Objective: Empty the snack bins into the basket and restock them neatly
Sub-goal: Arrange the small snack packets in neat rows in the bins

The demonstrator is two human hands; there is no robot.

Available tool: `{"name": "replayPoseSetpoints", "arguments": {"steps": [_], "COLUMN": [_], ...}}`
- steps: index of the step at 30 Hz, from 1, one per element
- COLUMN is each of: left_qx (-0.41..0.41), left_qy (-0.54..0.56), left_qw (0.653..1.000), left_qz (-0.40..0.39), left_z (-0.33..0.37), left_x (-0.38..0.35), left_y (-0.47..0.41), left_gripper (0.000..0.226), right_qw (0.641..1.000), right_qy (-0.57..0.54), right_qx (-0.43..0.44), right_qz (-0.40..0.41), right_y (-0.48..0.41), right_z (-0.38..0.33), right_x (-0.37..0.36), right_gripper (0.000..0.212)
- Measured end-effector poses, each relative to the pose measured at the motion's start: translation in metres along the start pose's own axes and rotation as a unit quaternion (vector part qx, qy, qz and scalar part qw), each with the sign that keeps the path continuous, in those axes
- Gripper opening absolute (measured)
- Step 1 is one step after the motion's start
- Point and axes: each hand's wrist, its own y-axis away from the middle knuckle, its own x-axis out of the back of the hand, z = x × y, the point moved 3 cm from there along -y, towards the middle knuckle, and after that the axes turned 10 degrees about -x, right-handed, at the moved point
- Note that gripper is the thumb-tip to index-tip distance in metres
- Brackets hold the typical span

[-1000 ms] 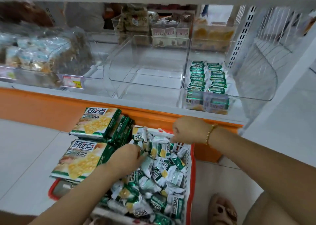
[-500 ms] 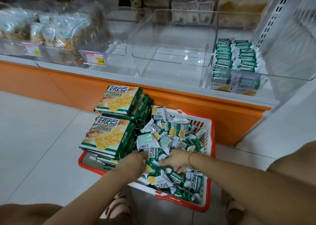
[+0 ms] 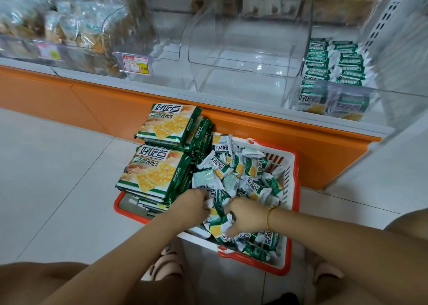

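Observation:
A red and white basket stands on the floor below the shelf. It holds a loose heap of small green and white snack packets, and two stacks of large cracker packs rest on its left end. My left hand and my right hand are both down in the heap at the basket's near side, fingers closed around small packets. On the shelf, the middle clear bin holds nothing, and the right clear bin holds neat rows of the same small packets.
Bagged snacks fill the bins at the left, behind a price tag. An orange shelf base runs behind the basket. My feet in sandals are close to the basket on the white tiled floor.
My right hand came down from the basket's far rim into the heap beside my left hand. The view has drawn back and tilted down.

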Motion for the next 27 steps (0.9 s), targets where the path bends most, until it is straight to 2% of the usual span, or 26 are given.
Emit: {"name": "replayPoseSetpoints", "arguments": {"steps": [1, 5, 7, 10, 12, 14, 15, 17, 18, 21, 23, 24, 27], "left_qx": [0.004, 0.048, 0.066, 0.079, 0.089, 0.086, 0.083, 0.088, 0.093, 0.099, 0.103, 0.101, 0.07], "left_qy": [0.027, 0.193, 0.327, 0.508, 0.578, 0.615, 0.628, 0.65, 0.659, 0.675, 0.667, 0.664, 0.691], "left_qw": [0.999, 0.975, 0.935, 0.849, 0.803, 0.777, 0.767, 0.747, 0.739, 0.723, 0.726, 0.727, 0.704], "left_qz": [0.017, 0.101, 0.119, 0.118, 0.112, 0.103, 0.1, 0.105, 0.106, 0.113, 0.134, 0.144, 0.15], "left_z": [0.005, 0.014, 0.017, 0.031, 0.042, 0.056, 0.061, 0.069, 0.073, 0.08, 0.082, 0.086, 0.095], "left_x": [0.004, 0.034, 0.046, 0.055, 0.057, 0.062, 0.063, 0.064, 0.066, 0.071, 0.075, 0.078, 0.086], "left_y": [0.001, 0.006, 0.007, 0.007, 0.005, 0.004, 0.003, -0.001, -0.002, -0.007, -0.012, -0.014, -0.02], "left_gripper": [0.009, 0.025, 0.034, 0.026, 0.037, 0.018, 0.014, 0.021, 0.025, 0.033, 0.033, 0.03, 0.018], "right_qw": [1.0, 0.991, 0.978, 0.966, 0.948, 0.919, 0.906, 0.886, 0.875, 0.825, 0.788, 0.775, 0.739], "right_qy": [-0.014, -0.135, -0.208, -0.256, -0.312, -0.39, -0.419, -0.46, -0.48, -0.561, -0.61, -0.626, -0.666], "right_qx": [0.0, 0.003, 0.009, 0.027, 0.05, 0.056, 0.052, 0.047, 0.047, 0.057, 0.068, 0.073, 0.085], "right_qz": [0.004, -0.012, -0.013, 0.034, 0.042, 0.036, 0.038, 0.036, 0.031, 0.038, 0.049, 0.052, 0.053], "right_y": [0.001, 0.029, 0.047, 0.07, 0.084, 0.092, 0.095, 0.098, 0.101, 0.107, 0.111, 0.112, 0.112], "right_z": [0.004, 0.024, 0.039, 0.058, 0.061, 0.066, 0.07, 0.077, 0.079, 0.083, 0.081, 0.08, 0.076], "right_x": [0.009, 0.074, 0.1, 0.125, 0.132, 0.135, 0.136, 0.137, 0.138, 0.143, 0.145, 0.146, 0.148], "right_gripper": [0.03, 0.031, 0.021, 0.034, 0.036, 0.038, 0.049, 0.076, 0.077, 0.041, 0.024, 0.021, 0.031]}}
